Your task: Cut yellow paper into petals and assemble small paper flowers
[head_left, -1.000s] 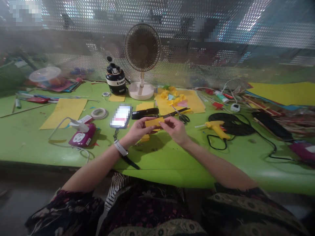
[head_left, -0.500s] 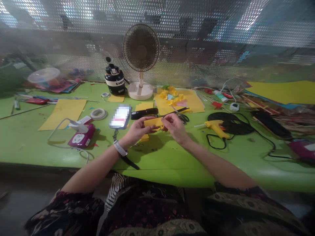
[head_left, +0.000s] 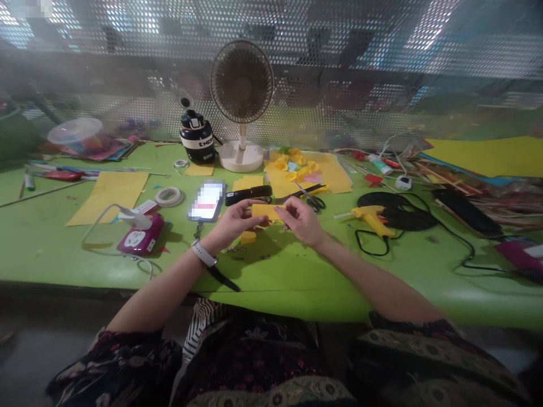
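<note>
A small yellow paper piece is held up between my two hands, above the green table. My left hand grips its left end between thumb and fingers. The right end is pinched by my right hand, whose fingertips partly hide it. Just behind the hands lie a black stapler and dark scissors. A small yellow piece rests on the table below my left hand.
A phone, a tape roll and a purple power socket lie left. Behind stand a bottle and a fan. Yellow paper flowers lie on a yellow sheet. A yellow glue gun is right.
The yellow paper piece now shows more of its face and sits slightly further right. My right hand has shifted slightly, its fingers closer over the right end.
</note>
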`<state>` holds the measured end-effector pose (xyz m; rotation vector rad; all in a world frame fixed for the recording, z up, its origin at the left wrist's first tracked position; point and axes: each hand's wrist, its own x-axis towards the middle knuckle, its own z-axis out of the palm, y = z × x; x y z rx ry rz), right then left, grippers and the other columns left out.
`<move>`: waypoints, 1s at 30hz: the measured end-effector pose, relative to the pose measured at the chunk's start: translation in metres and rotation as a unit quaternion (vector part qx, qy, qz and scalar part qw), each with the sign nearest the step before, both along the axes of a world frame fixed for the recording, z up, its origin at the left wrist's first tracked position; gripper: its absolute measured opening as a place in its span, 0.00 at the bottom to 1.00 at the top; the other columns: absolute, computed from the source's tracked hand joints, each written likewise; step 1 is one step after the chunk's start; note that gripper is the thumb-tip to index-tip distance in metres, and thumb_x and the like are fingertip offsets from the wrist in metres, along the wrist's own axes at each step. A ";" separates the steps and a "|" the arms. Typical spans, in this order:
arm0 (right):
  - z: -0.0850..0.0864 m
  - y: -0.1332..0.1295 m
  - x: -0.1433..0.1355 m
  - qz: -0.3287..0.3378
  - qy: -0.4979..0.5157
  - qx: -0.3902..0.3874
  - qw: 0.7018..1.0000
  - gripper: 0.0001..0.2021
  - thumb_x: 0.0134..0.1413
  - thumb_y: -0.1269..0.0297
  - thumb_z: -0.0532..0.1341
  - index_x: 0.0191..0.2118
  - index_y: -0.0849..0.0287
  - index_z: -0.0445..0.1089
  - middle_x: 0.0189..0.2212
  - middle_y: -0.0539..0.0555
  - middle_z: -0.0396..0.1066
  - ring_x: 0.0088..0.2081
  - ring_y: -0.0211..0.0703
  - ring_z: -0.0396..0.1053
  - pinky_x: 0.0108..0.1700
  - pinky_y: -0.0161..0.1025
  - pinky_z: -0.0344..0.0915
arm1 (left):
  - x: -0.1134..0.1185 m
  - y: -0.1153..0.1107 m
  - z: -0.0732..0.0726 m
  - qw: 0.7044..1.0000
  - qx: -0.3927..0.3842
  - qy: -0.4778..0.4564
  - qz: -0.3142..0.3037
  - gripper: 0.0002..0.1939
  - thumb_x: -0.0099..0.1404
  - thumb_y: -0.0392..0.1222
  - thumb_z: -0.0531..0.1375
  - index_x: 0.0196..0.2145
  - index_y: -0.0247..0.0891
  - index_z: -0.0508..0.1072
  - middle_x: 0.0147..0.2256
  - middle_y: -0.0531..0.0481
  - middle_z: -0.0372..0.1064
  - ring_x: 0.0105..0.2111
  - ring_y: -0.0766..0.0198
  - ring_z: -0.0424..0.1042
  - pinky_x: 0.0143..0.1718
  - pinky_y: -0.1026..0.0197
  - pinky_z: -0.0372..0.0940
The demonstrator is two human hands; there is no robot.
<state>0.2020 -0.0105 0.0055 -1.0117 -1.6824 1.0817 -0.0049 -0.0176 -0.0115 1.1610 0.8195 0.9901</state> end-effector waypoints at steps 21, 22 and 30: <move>0.001 -0.001 -0.004 0.066 0.053 -0.120 0.989 0.23 0.42 0.45 0.73 0.31 0.60 0.69 0.19 0.46 0.70 0.19 0.33 0.66 0.23 0.33 0.68 | -0.001 0.000 0.005 0.999 0.044 0.024 0.017 0.26 0.57 0.43 0.72 0.50 0.31 0.70 0.33 0.44 0.80 0.31 0.64 0.79 0.36 0.61 0.74; 0.000 -0.001 -0.004 0.068 0.053 -0.121 0.989 0.23 0.41 0.44 0.73 0.32 0.60 0.70 0.20 0.47 0.70 0.19 0.33 0.66 0.23 0.33 0.68 | -0.001 0.000 0.005 0.999 0.042 0.022 0.017 0.26 0.57 0.43 0.72 0.50 0.31 0.70 0.33 0.44 0.80 0.31 0.64 0.79 0.36 0.61 0.74; -0.002 0.002 -0.003 0.078 0.058 -0.133 0.986 0.26 0.40 0.43 0.73 0.33 0.61 0.70 0.21 0.47 0.71 0.19 0.31 0.67 0.23 0.32 0.68 | -0.003 -0.001 0.008 0.998 0.055 0.039 0.019 0.27 0.57 0.44 0.72 0.50 0.30 0.71 0.34 0.43 0.80 0.32 0.63 0.80 0.37 0.61 0.75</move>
